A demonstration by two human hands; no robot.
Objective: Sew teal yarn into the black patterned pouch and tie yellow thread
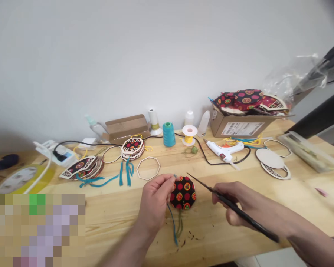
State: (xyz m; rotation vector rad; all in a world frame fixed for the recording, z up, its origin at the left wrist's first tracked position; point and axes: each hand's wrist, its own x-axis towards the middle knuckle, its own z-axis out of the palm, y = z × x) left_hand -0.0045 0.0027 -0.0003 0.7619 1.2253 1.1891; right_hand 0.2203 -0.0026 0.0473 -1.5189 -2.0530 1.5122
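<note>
My left hand [157, 198] is closed in a pinch at the upper left edge of a small round-looking patterned fabric piece [183, 193], black with red dots and flowers. A bit of blue-green cord shows at the fingertips, and a blue cord [172, 222] hangs below the hand. Olive cord strands [180, 224] trail from the piece's lower edge. To the right, my right hand [238, 204] grips black scissors [228, 202], seen nearly edge-on. Their tip points up and left, close to the fabric piece; contact with it cannot be made out.
Behind stand a teal thread cone [169, 135], a yellow thread spool [189, 136], a white glue gun [224, 150] and a cardboard box [236, 124] of fabric pieces. Left are stacked lattice pieces [82, 167], teal cords [128, 172] and a wooden octagon ring [148, 178]. Dark scraps lie in front.
</note>
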